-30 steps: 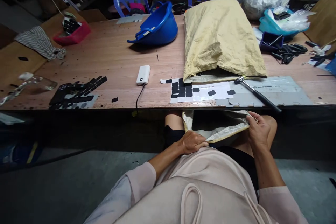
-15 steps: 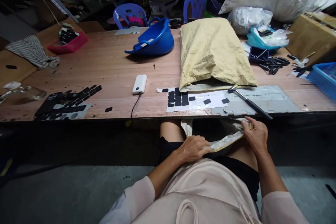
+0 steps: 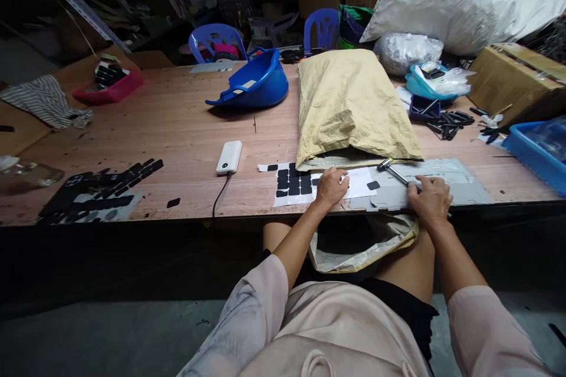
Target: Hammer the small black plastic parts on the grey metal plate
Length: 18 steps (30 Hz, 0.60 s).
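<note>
My left hand [image 3: 332,187] rests on a white sheet [image 3: 360,179] on the table's front part, its fingers curled together at the spot of a small black pad; whether they grip it is hidden. Rows of rounded black pads [image 3: 294,181] lie on the sheet beside that hand. My right hand [image 3: 428,199] is closed around the dark handle of a hammer [image 3: 399,174], whose metal head points away to the left. Under the hammer lies a grey board [image 3: 469,182]. An open-mouthed yellowish sack [image 3: 367,260] sits between my legs below the table edge.
A full yellow sack [image 3: 354,94] stands just behind the sheet. Left of it are a blue basin [image 3: 265,82] and a white power bank [image 3: 229,157] with a cable. Black handles [image 3: 448,123], a blue tray [image 3: 537,153] and a cardboard box [image 3: 517,79] are at right.
Both hands have let go of the sack on my lap and risen to the table. My left hand has reached the white sheet, and my right hand has taken hold of the hammer.
</note>
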Available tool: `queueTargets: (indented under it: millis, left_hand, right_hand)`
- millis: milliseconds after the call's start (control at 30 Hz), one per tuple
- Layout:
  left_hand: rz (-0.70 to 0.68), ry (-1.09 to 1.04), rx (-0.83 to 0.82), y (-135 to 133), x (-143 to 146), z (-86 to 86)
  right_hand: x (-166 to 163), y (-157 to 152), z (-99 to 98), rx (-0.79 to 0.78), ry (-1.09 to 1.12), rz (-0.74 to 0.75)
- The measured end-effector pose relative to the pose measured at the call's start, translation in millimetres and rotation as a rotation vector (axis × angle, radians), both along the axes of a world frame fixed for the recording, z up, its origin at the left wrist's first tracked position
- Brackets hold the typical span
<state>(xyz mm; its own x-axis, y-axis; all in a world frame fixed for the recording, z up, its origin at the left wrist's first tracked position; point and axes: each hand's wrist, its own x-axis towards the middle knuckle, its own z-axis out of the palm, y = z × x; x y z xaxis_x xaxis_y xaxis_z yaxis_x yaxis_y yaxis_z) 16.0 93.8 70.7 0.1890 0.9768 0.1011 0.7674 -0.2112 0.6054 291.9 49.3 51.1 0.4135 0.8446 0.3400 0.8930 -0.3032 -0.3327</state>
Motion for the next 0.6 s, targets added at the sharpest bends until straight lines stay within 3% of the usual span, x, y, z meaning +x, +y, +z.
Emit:
queueTargets:
  millis: [133, 367, 600]
  left_hand:
    - [0.069, 0.126, 0.032, 30.4, 3.1, -3.7]
    - [0.378, 0.285, 0.066, 70.9, -18.5, -1.1]
    - [0.268, 0.238, 0.068, 69.2, 5.6, -18.0]
  right_hand:
    - [-16.4, 10.4, -5.6, 0.014, -0.128, 0.016]
    - [-12.8, 7.3, -15.0, 0.033, -0.236, 0.016]
    - [-13.4, 6.1, -16.4, 0.016, -0.24, 0.005]
